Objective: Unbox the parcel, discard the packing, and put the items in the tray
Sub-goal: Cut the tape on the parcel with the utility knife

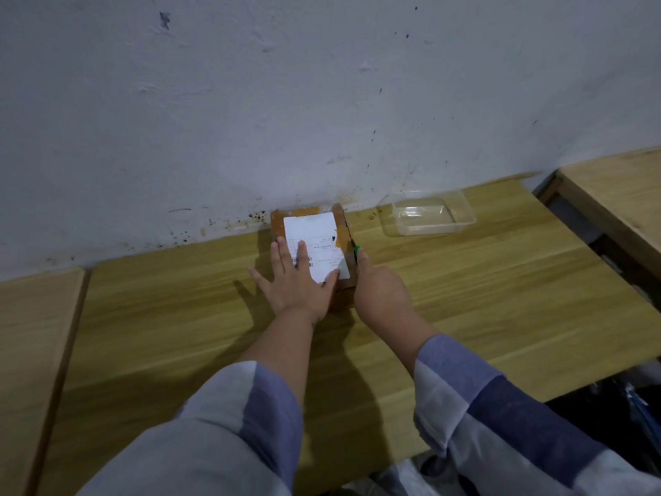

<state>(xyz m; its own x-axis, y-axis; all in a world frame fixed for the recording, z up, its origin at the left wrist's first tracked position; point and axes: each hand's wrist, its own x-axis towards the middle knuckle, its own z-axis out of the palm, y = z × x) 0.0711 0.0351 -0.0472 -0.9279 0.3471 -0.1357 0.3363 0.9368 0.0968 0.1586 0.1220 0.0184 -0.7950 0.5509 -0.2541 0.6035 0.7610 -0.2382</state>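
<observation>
Parcel (314, 245), a brown taped cardboard box with a white shipping label (314, 241) on top, sits on the wooden surface (465, 288) at the far edge, touching the stained wall (322, 102). My left hand (298, 281) lies flat on its top, fingers spread apart over the label's near part. My right hand (381, 288) is against the box's right side, its grip closed around something green (356, 249) that pokes out at the box's upper edge; I cannot tell what it is. A clear plastic tray (429, 216) stands to the right of the parcel, apart from it.
</observation>
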